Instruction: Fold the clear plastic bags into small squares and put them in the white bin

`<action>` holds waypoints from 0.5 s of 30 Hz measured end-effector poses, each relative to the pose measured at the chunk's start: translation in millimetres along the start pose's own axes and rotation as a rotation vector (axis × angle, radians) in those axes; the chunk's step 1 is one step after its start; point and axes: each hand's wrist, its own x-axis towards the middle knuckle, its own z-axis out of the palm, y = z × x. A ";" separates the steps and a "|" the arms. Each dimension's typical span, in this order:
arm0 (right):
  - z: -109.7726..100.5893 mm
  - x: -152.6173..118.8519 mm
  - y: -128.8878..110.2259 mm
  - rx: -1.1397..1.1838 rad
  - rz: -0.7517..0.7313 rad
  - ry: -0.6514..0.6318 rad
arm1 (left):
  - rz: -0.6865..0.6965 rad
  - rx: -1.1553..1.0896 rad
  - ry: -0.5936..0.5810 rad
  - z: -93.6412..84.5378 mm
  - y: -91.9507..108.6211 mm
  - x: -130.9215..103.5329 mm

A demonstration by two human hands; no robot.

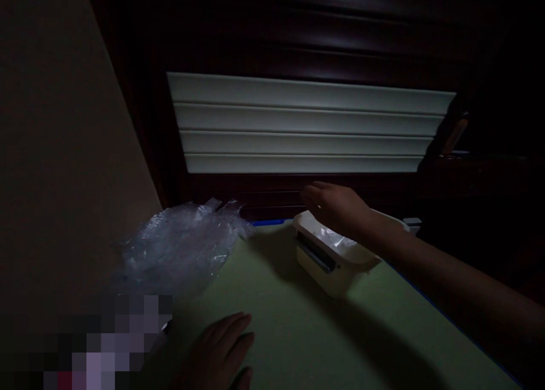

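Note:
My right hand (334,205) is over the far left part of a cream-coloured plastic container (317,276), palm down. Its fingers are partly bent, with a small gap showing between them, and I see nothing held. Inside the container lies some clear, shiny plastic (336,238); the forearm hides part of the opening. A dark clip or handle (315,254) runs along the container's near left side. Low in the view, my left hand (223,347) is open over the green surface, fingers apart and holding nothing. Crumpled clear plastic bags (183,245) lie beyond it to the left.
The pale green tabletop (272,316) has a blue edge (268,222). Behind it stands a dark wooden panel with pale horizontal slats (302,123). A plain wall (63,151) rises at the left. Pixelated blocks cover the bottom left corner. Lighting is dim.

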 end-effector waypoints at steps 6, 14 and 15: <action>2.5 2.6 -70.3 0.100 -0.182 0.137 | -0.243 0.048 -0.112 3.6 2.1 2.9; 67.0 57.0 -127.7 0.250 -0.352 -0.029 | -0.377 -0.084 -0.337 -7.0 7.7 13.1; 72.1 63.9 -134.9 0.251 -0.362 -0.054 | -0.405 -0.100 -0.372 -9.0 8.7 15.4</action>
